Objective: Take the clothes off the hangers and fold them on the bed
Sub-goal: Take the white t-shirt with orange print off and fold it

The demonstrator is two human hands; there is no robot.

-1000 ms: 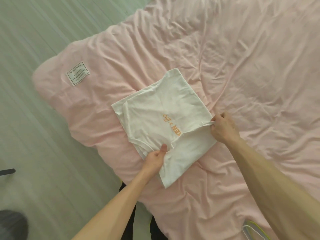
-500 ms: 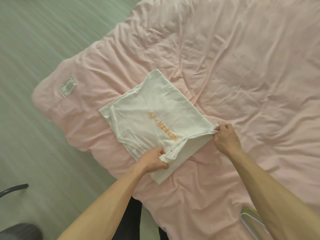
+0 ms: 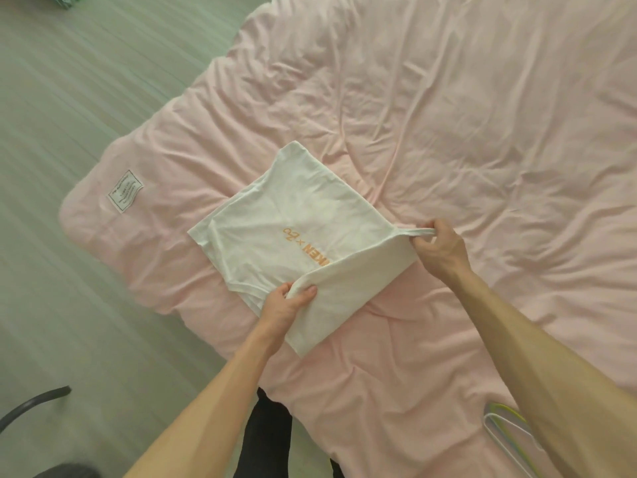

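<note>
Nearby, hangers (image 3: 509, 411) partly hidden by right forearm (image 3: 537, 357); left hand (image 3: 283, 307), right hand (image 3: 442, 246): grip pinching white shirt (image 3: 275, 219) flap.

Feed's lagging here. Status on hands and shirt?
Left hand, right hand grip raised near edge of white shirt. Shirt part-folded on pink duvet. Hangers lie clear, near right forearm.

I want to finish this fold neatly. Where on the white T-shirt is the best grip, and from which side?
On the white T-shirt, pinch the lifted near edge at both ends, where the left hand and right hand hold it, coming from the near side. That edge is raised off the bed; the far part lies flat.
</note>
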